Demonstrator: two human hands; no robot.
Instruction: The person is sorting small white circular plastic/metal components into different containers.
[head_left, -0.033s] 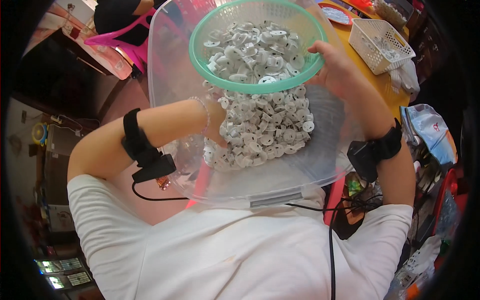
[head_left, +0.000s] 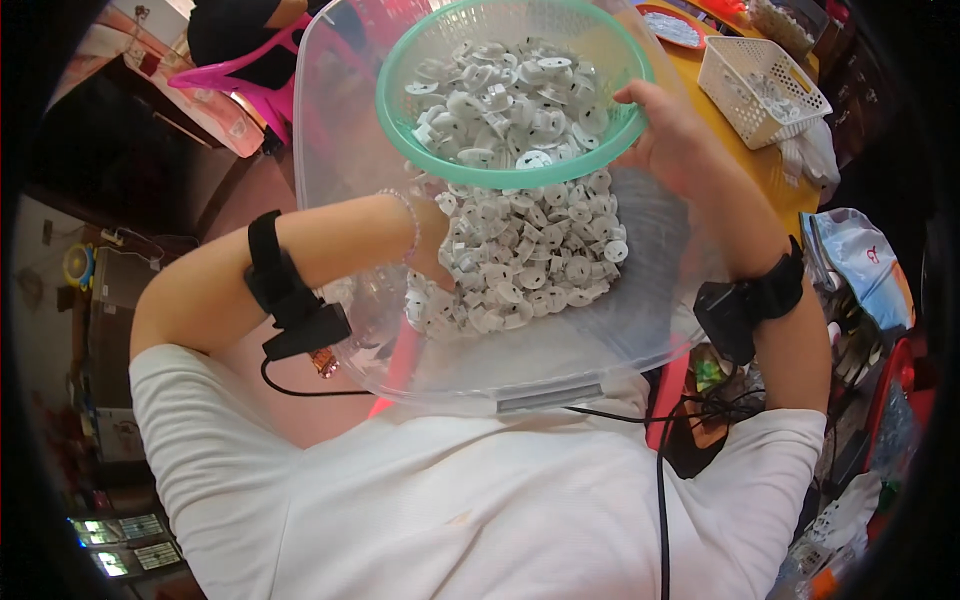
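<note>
A green plastic basket (head_left: 515,178) with a mesh side sits tilted over the far part of a large clear plastic tub (head_left: 330,200). Small white plastic pieces (head_left: 500,105), round-topped with dark holes, fill much of it. My right hand (head_left: 665,135) grips the basket's right rim, fingers over the edge. Below the basket, a heap of the same white pieces (head_left: 540,245) lies in the tub. At the heap's left edge is my left hand (head_left: 432,240); the thumb side shows, but most fingers are hidden among the pieces and under the basket.
On the yellow table (head_left: 685,70) at the far right stand a cream perforated basket (head_left: 760,95) and a red tray (head_left: 672,28) of small pieces. A pink chair (head_left: 240,82) with a person on it is at the far left. Black cables (head_left: 662,480) cross my shirt.
My left forearm has shifted very slightly left and up. The right hand keeps its grip on the green basket, which has barely moved.
</note>
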